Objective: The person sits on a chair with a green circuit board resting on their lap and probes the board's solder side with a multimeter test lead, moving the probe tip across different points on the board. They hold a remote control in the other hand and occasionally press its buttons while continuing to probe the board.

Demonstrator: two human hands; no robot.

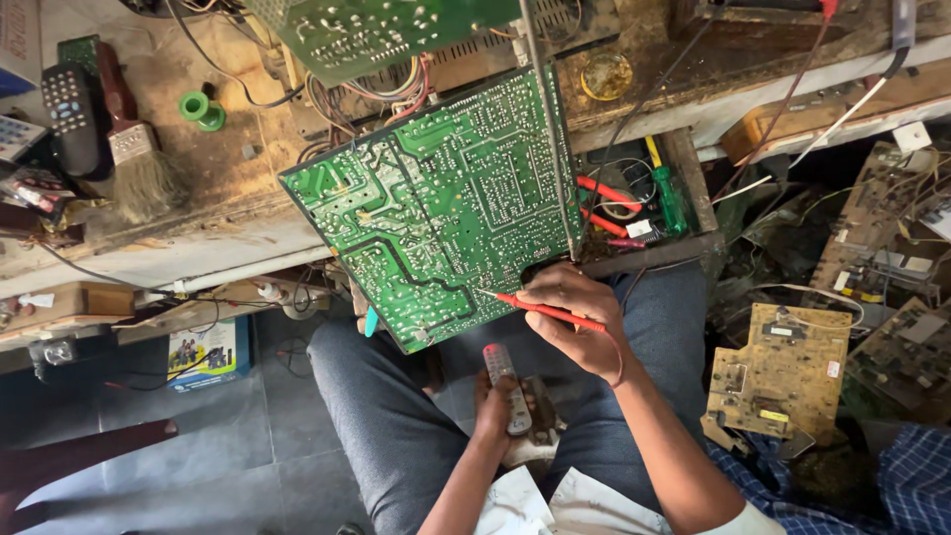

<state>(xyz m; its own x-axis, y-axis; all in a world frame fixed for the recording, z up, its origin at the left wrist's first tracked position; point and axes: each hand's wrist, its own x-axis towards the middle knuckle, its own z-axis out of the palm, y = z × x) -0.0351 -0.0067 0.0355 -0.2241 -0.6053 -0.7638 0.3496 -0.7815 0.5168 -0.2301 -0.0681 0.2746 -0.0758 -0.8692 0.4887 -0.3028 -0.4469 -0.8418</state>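
1. Head view, looking straight down: the right hand [575, 317] has its fingers closed around a red probe [550, 313], pen-style. The probe tip rests on the lower edge of the large green circuit board [436, 198].
2. The green circuit board stands tilted, solder side up, its upper part leaning against the counter [228, 238] edge and its lower corner over the person's lap. The component side is hidden.
3. The left hand [495, 401] has its fingers wrapped around a small grey remote control [505, 386], held above the knees. The fingertips are hidden behind the remote.
4. A thin metal rod [550, 139] crosses the board's right edge; its top end is cut off by the frame.
5. The probe's lead loops round the right wrist; where it ends cannot be traced.
6. On the counter, left: a paint brush [139, 149], a green spool [203, 109] and a black remote [69, 114].
7. A wooden tray [693, 188] right of the board holds screwdrivers and wires; their number is unclear.
8. A tan circuit board [783, 372] lies by the right knee, partly covered by clutter.
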